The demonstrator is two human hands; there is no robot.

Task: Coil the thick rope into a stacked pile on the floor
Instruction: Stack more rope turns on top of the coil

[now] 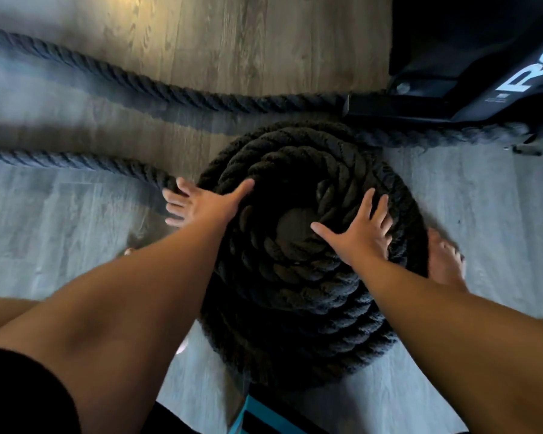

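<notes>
The thick rope [295, 277] lies wound in a stacked pile on the wooden floor [232, 42] at the middle of the view; one loose length runs in from 9 o'clock, and another crosses the floor beyond the pile toward a black machine [467, 73] at 1 o'clock; the left hand [198, 203] grasps the nearer length where it meets the pile, fingers curled round it, thumb stretched onto the top turn; the right hand [359, 234] is released, pressed flat with fingers spread on the top turns; a bare foot [444, 261] stands just beside the pile at 3 o'clock.
</notes>
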